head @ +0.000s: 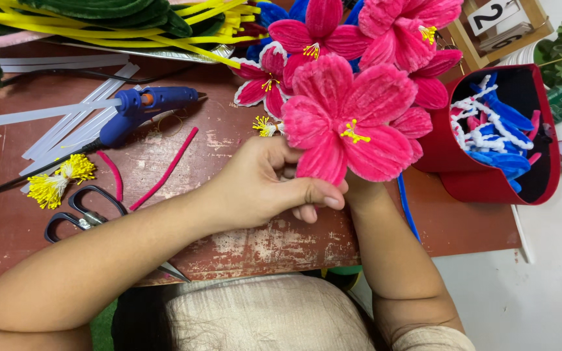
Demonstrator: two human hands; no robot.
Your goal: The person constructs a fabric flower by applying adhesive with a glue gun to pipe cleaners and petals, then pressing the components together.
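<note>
While the left hand (265,185) is pinching the lower petal of the large pink pipe-cleaner flower (349,120) between thumb and curled fingers, the right hand is lying hidden behind that flower, so its grip cannot be told; only the right forearm (391,260) is showing below it.

Item, the flower: sitting over the far right part of the worn red table (261,244), yellow stamens at its centre, its stem concealed by the hands.

Item, more pink flowers (398,29): standing just behind the large flower, partly cut off by the top edge.

Item, a red container (489,182): lying just right of the flower, holding blue, white and pink pieces too tangled to sort.

Item, a blue glue gun (141,107): resting well left of the flower, across clear glue sticks (66,133).

Item, black scissors (82,211): lying left of the flower, the blades partly covered by the left arm.

Item, a yellow stamen bundle (60,179): lying beside the scissors.
</note>
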